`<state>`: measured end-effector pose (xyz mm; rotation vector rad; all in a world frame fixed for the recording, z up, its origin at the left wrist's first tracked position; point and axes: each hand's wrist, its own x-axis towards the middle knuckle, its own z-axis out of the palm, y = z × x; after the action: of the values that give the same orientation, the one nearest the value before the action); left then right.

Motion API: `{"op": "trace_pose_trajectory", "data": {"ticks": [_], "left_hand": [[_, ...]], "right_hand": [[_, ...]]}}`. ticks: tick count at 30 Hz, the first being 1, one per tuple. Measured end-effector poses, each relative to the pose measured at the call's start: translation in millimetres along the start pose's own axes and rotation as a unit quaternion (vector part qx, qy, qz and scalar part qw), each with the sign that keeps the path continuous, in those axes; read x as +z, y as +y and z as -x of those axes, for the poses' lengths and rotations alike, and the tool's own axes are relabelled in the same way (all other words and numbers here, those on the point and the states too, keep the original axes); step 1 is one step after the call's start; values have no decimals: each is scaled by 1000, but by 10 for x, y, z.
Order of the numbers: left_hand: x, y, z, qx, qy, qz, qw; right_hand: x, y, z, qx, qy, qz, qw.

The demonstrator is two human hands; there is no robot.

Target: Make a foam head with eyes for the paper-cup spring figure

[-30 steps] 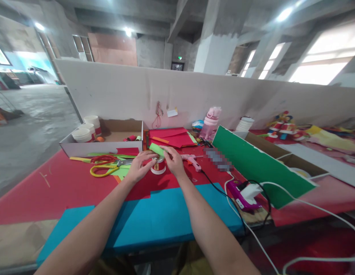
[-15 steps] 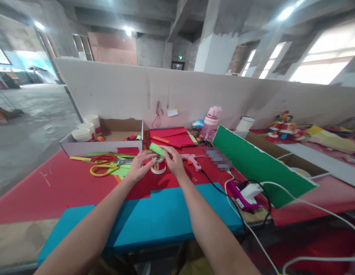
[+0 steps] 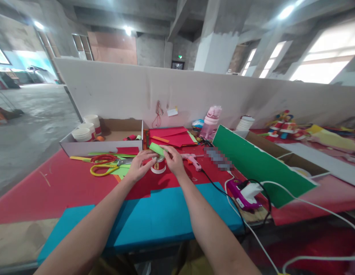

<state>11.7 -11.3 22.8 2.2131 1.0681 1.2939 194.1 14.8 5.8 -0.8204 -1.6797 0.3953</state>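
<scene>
A small roll of light green paper lies across the top of a red and white paper cup, which stands upside down or upright, I cannot tell which. My right hand pinches the roll's right end between thumb and fingers. On the cup's left side, my left hand is closed, thumb and fingertips at its upper part. The fingers partly hide the cup's top. A pink hot glue gun lies just right of my right hand. Yellow-handled scissors and red-handled scissors rest left of my left hand.
Behind the scissors stands a white box with stacked cups. Red paper sheets lie beyond my hands, with a pink bottle nearby. Blue sheets cover the front edge. Cables run from a purple power strip beside a green panel.
</scene>
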Motion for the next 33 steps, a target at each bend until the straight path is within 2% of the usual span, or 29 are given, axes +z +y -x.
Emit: {"op": "trace_pose_trajectory", "data": {"ticks": [16, 27, 33], "left_hand": [[-8, 11, -3, -6, -4, 7, 1000], [5, 38, -2, -7, 13, 23, 1000], [-31, 9, -4, -10, 22, 35, 999]], "right_hand": [[-6, -1, -5, -8, 1, -1, 1000], [-11, -65, -2, -32, 40, 6, 999], [-2, -37, 11, -1, 69, -14, 998]]}}
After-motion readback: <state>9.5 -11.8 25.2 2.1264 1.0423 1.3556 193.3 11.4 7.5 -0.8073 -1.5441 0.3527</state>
